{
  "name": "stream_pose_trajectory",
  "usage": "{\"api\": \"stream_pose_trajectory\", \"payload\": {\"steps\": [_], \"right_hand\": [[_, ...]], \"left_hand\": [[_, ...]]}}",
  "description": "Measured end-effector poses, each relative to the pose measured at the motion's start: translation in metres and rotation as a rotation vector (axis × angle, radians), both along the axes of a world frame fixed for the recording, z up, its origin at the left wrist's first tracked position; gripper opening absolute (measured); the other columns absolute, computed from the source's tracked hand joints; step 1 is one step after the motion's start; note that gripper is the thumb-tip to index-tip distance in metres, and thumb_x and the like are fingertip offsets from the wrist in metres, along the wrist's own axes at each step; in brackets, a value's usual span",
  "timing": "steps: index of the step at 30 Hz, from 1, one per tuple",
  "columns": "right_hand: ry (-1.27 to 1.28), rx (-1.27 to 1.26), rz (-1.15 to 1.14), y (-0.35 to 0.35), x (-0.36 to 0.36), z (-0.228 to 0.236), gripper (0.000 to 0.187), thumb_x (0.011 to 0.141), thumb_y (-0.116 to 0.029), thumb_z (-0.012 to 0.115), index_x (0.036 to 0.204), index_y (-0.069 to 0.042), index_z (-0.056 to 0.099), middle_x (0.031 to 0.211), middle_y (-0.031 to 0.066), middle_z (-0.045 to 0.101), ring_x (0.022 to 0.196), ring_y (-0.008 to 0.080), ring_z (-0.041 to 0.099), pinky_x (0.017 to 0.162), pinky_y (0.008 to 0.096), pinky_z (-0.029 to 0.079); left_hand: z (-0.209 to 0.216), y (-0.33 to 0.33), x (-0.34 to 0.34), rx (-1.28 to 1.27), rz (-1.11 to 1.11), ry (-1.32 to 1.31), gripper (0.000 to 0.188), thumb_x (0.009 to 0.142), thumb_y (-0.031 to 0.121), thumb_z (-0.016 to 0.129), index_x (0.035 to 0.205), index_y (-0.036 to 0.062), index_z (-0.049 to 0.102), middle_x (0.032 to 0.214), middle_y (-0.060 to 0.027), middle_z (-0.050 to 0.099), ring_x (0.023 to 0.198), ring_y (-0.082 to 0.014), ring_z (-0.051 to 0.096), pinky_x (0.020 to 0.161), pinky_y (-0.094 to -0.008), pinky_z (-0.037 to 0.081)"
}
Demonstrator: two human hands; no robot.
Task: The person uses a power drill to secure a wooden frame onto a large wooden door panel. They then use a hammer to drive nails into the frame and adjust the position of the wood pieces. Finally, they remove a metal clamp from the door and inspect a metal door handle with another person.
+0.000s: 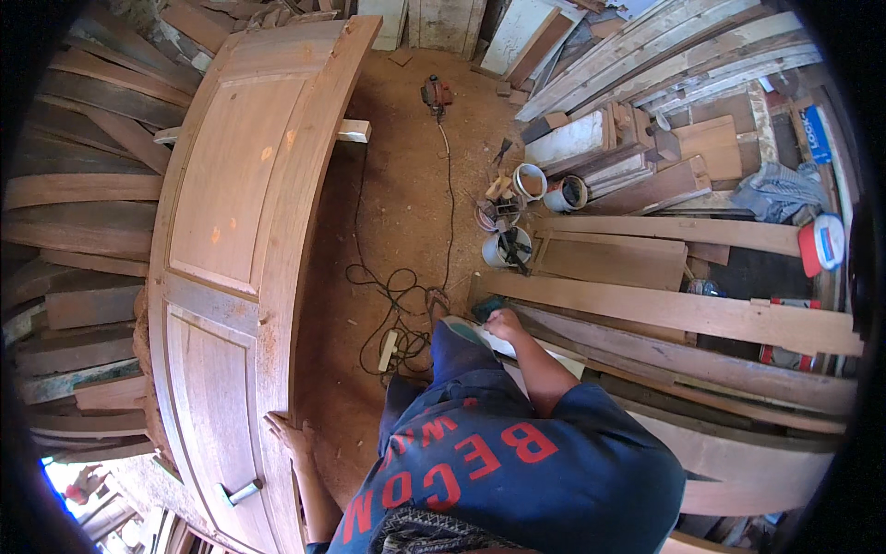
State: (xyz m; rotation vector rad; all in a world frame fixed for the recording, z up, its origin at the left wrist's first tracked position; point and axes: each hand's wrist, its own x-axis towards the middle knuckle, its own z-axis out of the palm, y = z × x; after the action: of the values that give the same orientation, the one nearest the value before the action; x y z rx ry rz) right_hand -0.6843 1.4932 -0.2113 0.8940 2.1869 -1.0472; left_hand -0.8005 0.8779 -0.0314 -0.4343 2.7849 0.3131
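Note:
A large panelled wooden door [235,175] lies along my left side, raised off the floor on a crosspiece [354,131]. My left hand [291,439] rests at the door's near right edge, fingers stretched out and holding nothing. On the lower panel lies a tool with a grey handle [245,491], maybe a hammer. My right hand [503,323] is curled closed in front of my right thigh, above the ends of some boards. A dark teal object [487,307] shows at its fingers; its kind is unclear, and the fingers partly hide whatever they hold.
A tangled black cord [397,295] lies on the brown floor by my foot, near a white power strip [388,352]. A red power tool [437,92] sits farther off. Buckets of tools [507,247] and long planks [664,300] line the right; stacked timber [83,226] fills the left.

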Motion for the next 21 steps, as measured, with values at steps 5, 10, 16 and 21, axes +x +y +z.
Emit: {"api": "stream_pose_trajectory", "payload": {"steps": [5,10,16,21], "right_hand": [[-0.081,0.1,-0.165,0.021,0.018,0.017,0.028,0.089,-0.032,0.074,0.085,-0.005,0.074,0.078,0.01,0.074,0.068,0.0187,0.07,0.062,0.0365,0.055],[0.0,-0.322,-0.74,0.077,-0.067,-0.001,0.017,0.095,-0.028,0.07,0.096,-0.011,0.072,0.08,0.0028,0.07,0.065,0.0145,0.065,0.055,0.031,0.052],[0.031,-0.459,-0.825,0.158,-0.243,-0.102,0.013,0.096,-0.024,0.067,0.093,-0.012,0.066,0.076,0.0029,0.067,0.059,0.0158,0.061,0.05,0.0301,0.048],[0.074,-0.327,-0.577,0.221,-0.381,-0.213,0.013,0.094,-0.023,0.063,0.095,-0.011,0.068,0.08,0.0104,0.069,0.066,0.0263,0.064,0.056,0.0399,0.05]], "left_hand": [[0.043,0.08,-0.051,-0.02,-0.103,0.253,0.088,0.083,0.016,0.071,0.158,0.0002,0.027,0.163,-0.029,0.025,0.151,-0.0482,0.022,0.121,-0.0598,0.023],[0.101,0.239,-0.188,0.13,-0.332,0.294,0.081,0.086,0.019,0.069,0.156,0.0013,0.032,0.164,-0.0262,0.024,0.152,-0.0469,0.02,0.121,-0.0603,0.022],[0.061,0.397,-0.372,0.096,-0.435,0.257,0.102,0.08,0.021,0.08,0.16,0.0038,0.02,0.167,-0.0226,0.017,0.155,-0.0424,0.013,0.121,-0.0625,0.018],[-0.002,0.367,-0.412,-0.201,-0.322,0.186,0.121,0.062,0.009,0.084,0.16,-0.0007,0.015,0.164,-0.0259,0.024,0.151,-0.0427,0.024,0.124,-0.049,0.024]]}}
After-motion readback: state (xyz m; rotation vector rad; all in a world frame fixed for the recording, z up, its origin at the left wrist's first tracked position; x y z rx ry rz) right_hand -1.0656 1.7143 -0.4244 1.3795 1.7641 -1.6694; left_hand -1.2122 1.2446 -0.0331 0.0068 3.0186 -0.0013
